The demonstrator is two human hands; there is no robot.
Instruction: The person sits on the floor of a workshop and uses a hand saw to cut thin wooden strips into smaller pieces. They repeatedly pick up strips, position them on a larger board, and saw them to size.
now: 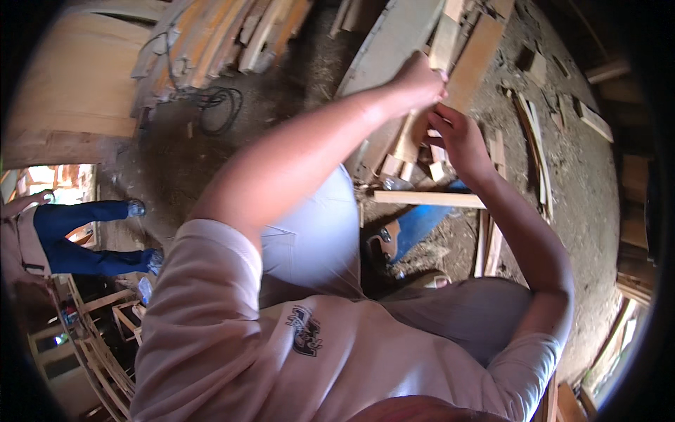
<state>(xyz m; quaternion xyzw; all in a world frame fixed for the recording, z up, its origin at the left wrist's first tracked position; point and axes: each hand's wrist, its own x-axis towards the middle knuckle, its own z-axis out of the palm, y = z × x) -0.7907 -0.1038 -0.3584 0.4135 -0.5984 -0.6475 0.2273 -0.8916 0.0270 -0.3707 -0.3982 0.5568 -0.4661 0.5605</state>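
My left hand point(420, 83) is closed over a pale wooden strip point(444, 43) that lies along the boards; whatever its fingers pinch is too small to make out. Just nearer, my right hand point(460, 141) has its fingers bent and drawn together beside the left fingertips, and what they hold is hidden. A brownish plank point(477, 62) runs along the right of the strip, and a wide grey board point(385, 53) lies on its left. Below the hands, a short light batten point(429, 199) rests across a handsaw point(415, 226) with a blue blade and a wooden handle.
Stacked planks point(218, 35) lie at the far left, with a coiled black cable point(219, 111) close by. Thin strips point(536, 151) and offcuts lie on the dirt floor at right. Someone in blue trousers point(88, 218) stands at left, near a wooden frame point(98, 352).
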